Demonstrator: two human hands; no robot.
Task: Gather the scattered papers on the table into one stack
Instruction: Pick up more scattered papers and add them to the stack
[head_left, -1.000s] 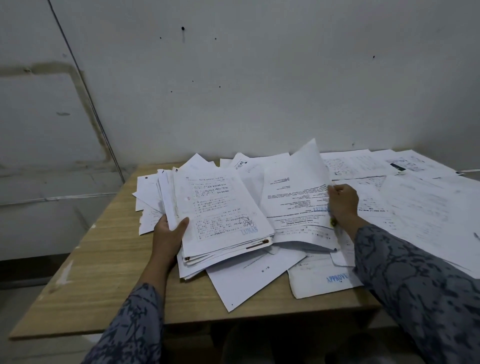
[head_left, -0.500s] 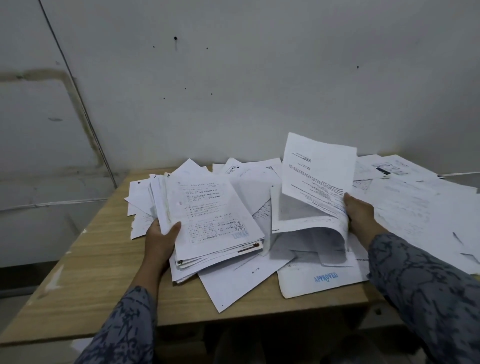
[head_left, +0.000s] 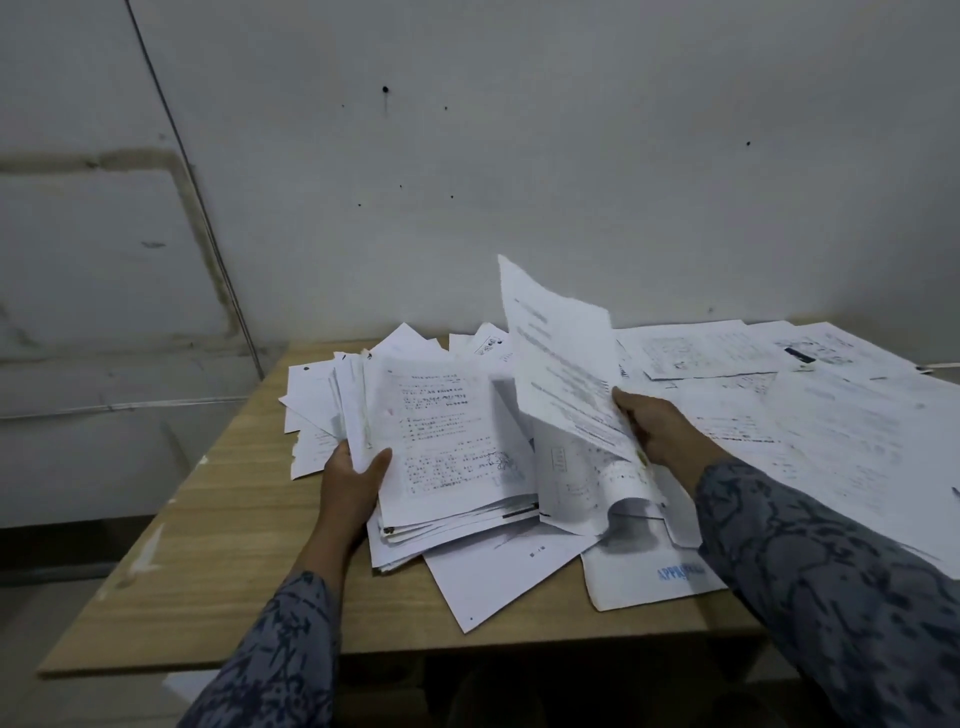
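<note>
Left hand (head_left: 353, 483) grips the thick stack (head_left: 447, 447) by its left edge, thumb over the top printed sheet, fingers hidden beneath; the stack sits left of the desk's middle, tilted up a touch on the hand's side, its lower sheets fanned out toward the front edge. Right hand (head_left: 660, 431) clutches a raised bundle of sheets (head_left: 561, 364) just right of the stack; the top page stands nearly upright against the wall, the pages under it curl and droop onto the desk (head_left: 218, 530). Under that bundle lies a page with a blue stamp (head_left: 680, 571) near the front edge, partly covered by the patterned right sleeve (head_left: 831, 597); a blank sheet (head_left: 498, 577) pokes out from under the stack toward the front edge. More loose papers (head_left: 831, 415) spread flat across the right half and the far right corner; a few white sheets (head_left: 311, 410) stick out behind the stack toward the far left.
</note>
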